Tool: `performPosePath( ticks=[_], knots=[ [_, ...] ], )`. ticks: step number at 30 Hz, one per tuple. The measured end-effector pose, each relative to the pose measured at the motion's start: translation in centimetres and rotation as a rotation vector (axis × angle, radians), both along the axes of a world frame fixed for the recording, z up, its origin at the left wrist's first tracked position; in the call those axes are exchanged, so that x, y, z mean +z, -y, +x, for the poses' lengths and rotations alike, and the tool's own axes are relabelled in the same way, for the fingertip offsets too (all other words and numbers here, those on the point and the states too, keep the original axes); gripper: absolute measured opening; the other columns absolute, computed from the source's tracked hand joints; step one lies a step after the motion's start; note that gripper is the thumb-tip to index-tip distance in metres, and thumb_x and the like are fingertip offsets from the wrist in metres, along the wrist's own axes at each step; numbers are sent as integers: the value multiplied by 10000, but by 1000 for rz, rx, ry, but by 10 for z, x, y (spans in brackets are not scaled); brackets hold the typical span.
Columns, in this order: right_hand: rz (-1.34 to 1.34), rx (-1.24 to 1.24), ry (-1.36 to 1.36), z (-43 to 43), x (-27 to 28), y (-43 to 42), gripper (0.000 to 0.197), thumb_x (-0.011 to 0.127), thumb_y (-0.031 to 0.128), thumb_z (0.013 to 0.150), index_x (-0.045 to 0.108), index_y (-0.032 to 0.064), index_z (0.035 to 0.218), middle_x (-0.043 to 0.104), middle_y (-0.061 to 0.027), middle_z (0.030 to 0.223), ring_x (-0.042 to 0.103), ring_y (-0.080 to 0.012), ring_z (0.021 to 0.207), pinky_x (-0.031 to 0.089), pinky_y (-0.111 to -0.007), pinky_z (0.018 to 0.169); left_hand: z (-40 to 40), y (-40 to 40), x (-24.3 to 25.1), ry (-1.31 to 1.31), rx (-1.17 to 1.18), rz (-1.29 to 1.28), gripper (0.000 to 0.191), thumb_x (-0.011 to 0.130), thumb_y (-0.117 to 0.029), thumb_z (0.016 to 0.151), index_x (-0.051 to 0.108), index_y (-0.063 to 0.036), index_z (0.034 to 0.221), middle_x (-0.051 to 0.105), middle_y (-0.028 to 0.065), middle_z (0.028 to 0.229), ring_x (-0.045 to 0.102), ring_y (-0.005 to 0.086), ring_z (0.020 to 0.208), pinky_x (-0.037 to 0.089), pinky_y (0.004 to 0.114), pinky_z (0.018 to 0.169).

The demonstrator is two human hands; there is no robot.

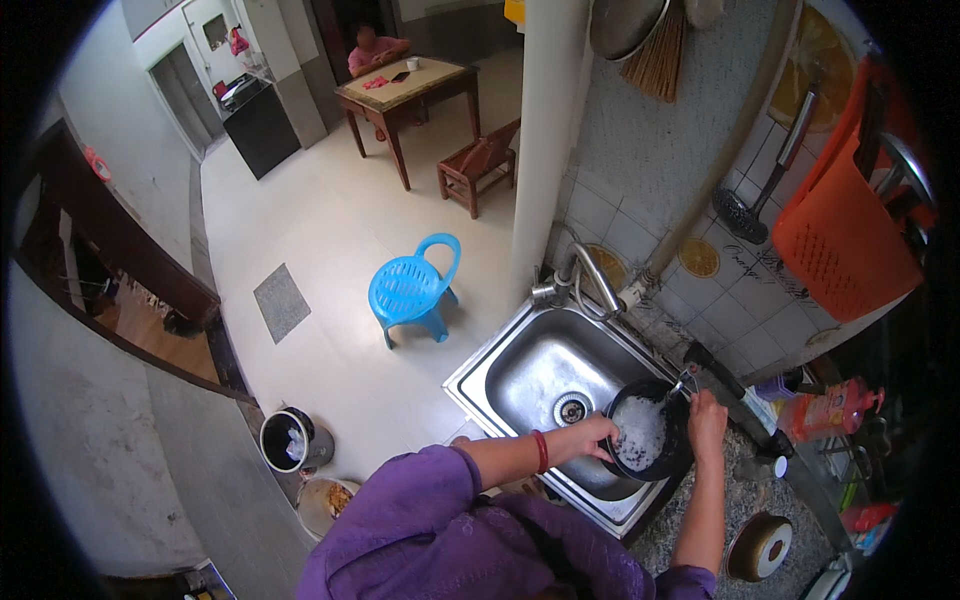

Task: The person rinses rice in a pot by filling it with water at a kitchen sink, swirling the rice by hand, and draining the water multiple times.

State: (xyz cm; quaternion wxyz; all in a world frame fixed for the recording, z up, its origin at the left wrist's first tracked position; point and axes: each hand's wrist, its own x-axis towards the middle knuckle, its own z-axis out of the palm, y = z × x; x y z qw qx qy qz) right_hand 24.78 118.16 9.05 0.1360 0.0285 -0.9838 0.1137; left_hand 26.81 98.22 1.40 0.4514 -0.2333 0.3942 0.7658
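A dark round pot (651, 429) is held over the right side of the stainless steel sink (525, 375). White foamy or cloudy water with small dark specks (639, 436) lies inside it. My left hand (594, 439) grips the pot's left rim, thumb and fingers around the edge. At the pot's right side is my right hand (707, 424), fingers curled, close to a small metal tap (682, 380) above the pot. Whether those fingers hold the tap or the pot is hidden. The sink drain (574, 409) shows left of the pot.
A mixer faucet (592, 274) rises at the sink's far corner. An upturned brown bowl (759, 546) and a pink pump bottle (832, 409) stand right. An orange basket (847, 225) and a skimmer (750, 202) hang on the wall. Beyond are a blue plastic chair (412, 289) and a person (375, 52) at a table.
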Motion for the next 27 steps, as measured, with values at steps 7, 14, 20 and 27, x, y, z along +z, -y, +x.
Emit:
performPosePath(
  ticks=[7, 14, 20, 27],
  knots=[
    [28, 36, 5, -1, -3, 0, 201, 490, 179, 814, 486, -2, 725, 536, -243, 694, 512, -426, 670, 379, -491, 599, 0, -1, -19, -11, 31, -15, 476, 496, 88, 588, 378, 71, 1049, 450, 174, 967, 555, 351, 772, 517, 499, 629],
    [26, -33, 50, 0, -7, -6, 179, 530, 163, 791, 517, -9, 740, 549, -231, 695, 526, -403, 683, 371, -460, 636, -2, -1, -19, 3, -6, 19, 391, 515, 75, 597, 433, 41, 978, 473, 130, 899, 536, 311, 786, 501, 521, 640],
    [38, -22, 90, -1, -8, -5, 194, 522, 167, 802, 506, -14, 731, 547, -228, 706, 520, -402, 684, 369, -456, 633, -1, 0, -32, -25, 0, 34, 332, 534, 72, 588, 460, 32, 909, 459, 119, 887, 517, 306, 832, 501, 518, 645],
    [45, 7, 64, -1, -3, 2, 191, 490, 148, 827, 499, -19, 735, 525, -238, 707, 504, -404, 683, 359, -457, 620, 1, 2, -24, -26, 61, -63, 350, 532, 71, 577, 457, 18, 914, 461, 101, 778, 540, 294, 676, 511, 510, 571]
  ],
)
